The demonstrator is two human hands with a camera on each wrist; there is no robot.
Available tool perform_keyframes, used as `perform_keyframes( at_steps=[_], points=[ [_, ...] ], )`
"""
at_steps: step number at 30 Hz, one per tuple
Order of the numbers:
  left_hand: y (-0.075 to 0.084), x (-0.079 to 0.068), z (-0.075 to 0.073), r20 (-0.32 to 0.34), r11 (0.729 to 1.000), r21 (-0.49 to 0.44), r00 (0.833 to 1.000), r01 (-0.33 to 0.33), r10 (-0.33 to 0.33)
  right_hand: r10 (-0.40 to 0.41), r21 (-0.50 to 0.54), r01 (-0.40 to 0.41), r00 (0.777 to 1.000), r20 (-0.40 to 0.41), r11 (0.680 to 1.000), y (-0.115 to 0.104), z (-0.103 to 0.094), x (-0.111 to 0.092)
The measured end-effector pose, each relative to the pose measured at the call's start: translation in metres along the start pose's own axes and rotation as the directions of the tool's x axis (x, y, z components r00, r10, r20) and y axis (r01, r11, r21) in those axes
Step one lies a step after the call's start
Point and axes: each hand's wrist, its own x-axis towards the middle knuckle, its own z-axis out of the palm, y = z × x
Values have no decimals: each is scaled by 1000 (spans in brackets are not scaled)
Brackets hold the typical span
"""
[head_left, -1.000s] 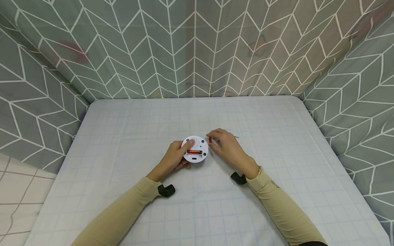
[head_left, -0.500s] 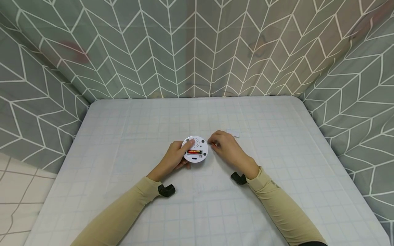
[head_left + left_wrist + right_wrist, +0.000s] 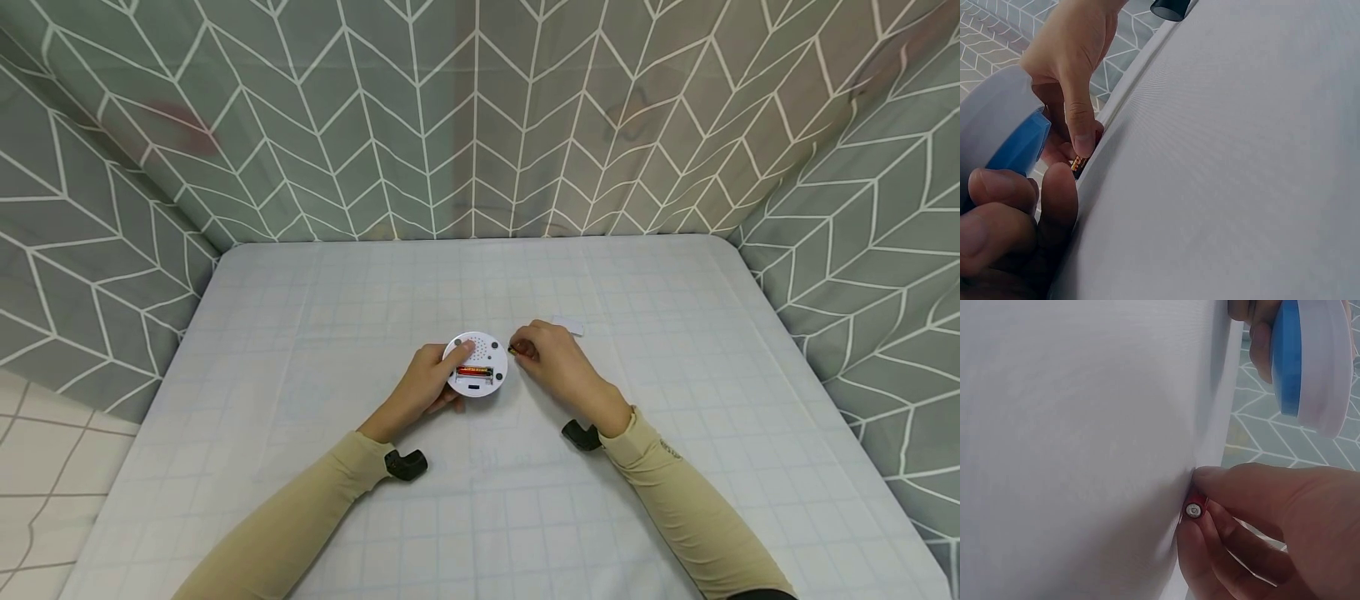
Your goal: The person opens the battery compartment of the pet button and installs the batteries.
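Note:
My left hand (image 3: 420, 383) grips a round white device (image 3: 491, 357), thumb across its face, which has speaker holes, dark round feet and an uncovered battery compartment. One red-and-black battery (image 3: 474, 372) lies in that compartment. Seen from the side in the right wrist view, the device has a blue layer (image 3: 1287, 359). Just right of the device, my right hand (image 3: 553, 357) pinches a second small battery (image 3: 1194, 510) between thumb and fingers, apart from the device. One metal end of this battery faces the right wrist camera; the fingers cover most of the rest.
A small white flat piece (image 3: 568, 326) lies on the table behind my right hand. The white gridded cloth (image 3: 360, 292) covers the table, with patterned curtains (image 3: 472, 125) along its back and sides. Dark wrist cameras (image 3: 406, 465) sit at both cuffs.
The right hand has turned the battery between its fingers and drawn its fingertips closer together, shifting slightly down. More of the white flat piece shows. The left hand and device stay still.

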Motion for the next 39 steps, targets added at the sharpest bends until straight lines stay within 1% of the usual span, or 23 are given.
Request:
perform_keyframes(
  at_steps=[9, 15, 21, 27, 33, 39],
  points=[
    [-2, 1, 0, 10, 1000, -2, 1000, 9, -9, 41, 6, -41, 999, -9, 999, -1, 0, 0],
    [-1, -1, 0, 9, 1000, 4, 1000, 5, -5, 56, 24, -55, 997, -46, 998, -1, 0, 0],
    [-1, -1, 0, 9, 1000, 9, 1000, -7, 7, 5, 42, 0, 993, -120, 999, -3, -1, 2],
    [-1, 0, -1, 14, 1000, -5, 1000, -3, 3, -62, -6, 61, 982, -178, 998, -7, -2, 2],
    [-1, -1, -1, 23, 1000, -15, 1000, -2, 3, -118, -18, 117, 966, -230, 993, -12, -4, 0],
    [-1, -1, -1, 30, 1000, -18, 1000, -3, 3, -183, -14, 186, 942, -281, 982, -23, -9, -1]
  ],
)
